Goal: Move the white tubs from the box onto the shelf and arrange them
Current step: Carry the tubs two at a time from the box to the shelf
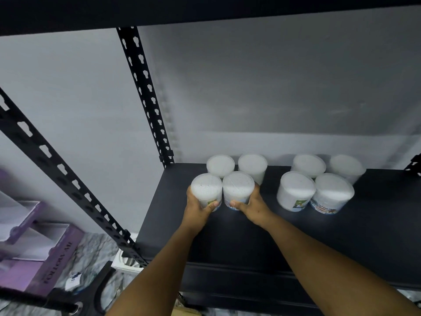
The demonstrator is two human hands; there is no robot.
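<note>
Several white tubs stand on the black shelf [239,233] in two clusters. In the left cluster, my left hand [197,210] grips the front left tub [206,188] and my right hand [252,207] grips the front right tub [238,187]; the two touch side by side. Behind them stand two more tubs [220,165] [252,165]. The right cluster holds several tubs, the front ones [295,190] [331,192] tilted toward me with labels showing. The box is not in view.
Black slotted shelf uprights [145,96] [59,172] rise on the left, and a shelf board [205,10] hangs overhead. A grey wall is behind. Purple cartons [41,254] lie on the floor at the lower left.
</note>
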